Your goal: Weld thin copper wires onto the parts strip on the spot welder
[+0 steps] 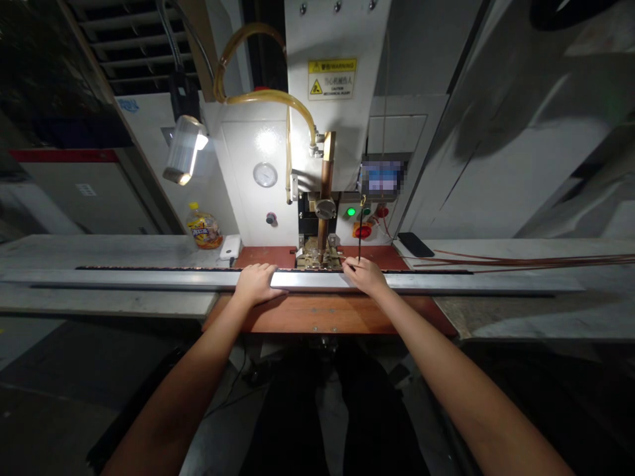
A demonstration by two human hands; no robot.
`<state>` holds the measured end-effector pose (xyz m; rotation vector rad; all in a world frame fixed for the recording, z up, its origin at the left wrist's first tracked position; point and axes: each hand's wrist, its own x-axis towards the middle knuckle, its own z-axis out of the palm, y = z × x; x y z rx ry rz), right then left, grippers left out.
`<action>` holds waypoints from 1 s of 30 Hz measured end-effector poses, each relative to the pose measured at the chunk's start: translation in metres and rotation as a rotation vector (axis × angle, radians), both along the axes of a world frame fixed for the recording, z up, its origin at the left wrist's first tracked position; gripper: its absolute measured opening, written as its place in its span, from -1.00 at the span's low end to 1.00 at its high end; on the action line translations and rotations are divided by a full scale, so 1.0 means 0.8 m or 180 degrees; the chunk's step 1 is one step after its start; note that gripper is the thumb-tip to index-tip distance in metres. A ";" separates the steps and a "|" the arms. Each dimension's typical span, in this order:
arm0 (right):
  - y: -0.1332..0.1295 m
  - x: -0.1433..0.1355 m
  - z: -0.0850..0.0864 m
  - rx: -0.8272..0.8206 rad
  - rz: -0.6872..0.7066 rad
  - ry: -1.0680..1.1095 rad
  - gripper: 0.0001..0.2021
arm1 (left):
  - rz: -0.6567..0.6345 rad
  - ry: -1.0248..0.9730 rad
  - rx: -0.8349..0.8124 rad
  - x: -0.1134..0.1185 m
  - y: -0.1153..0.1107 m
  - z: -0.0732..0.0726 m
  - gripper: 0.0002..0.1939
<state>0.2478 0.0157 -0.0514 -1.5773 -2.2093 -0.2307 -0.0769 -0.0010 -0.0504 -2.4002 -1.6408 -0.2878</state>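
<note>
A long silvery metal bar lies crosswise in front of the machine, with a dark, copper-flecked strip along its far edge. My left hand is closed over the bar, left of the machine head, thumb along the near side. To the right of the head, my right hand rests at the bar with its fingers pinched together; what they hold is hard to see. A thin dark stick stands upright just above those fingers. Between my hands, the brass-coloured column comes down to a small metal fixture.
The bar crosses a reddish-brown board between grey side tables. A bottle and a white box stand at left. A dark phone-like slab and copper rods lie at right. A lamp hangs upper left.
</note>
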 end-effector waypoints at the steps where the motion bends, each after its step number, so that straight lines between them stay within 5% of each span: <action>1: 0.000 0.001 0.000 0.0005 0.0014 0.0002 -0.68 | 0.0007 0.0002 0.0003 0.001 0.000 0.000 -0.26; 30: 0.005 0.022 -0.010 0.0062 0.0056 0.0184 -0.69 | 0.0001 -0.0062 -0.0082 0.018 -0.002 0.001 -0.25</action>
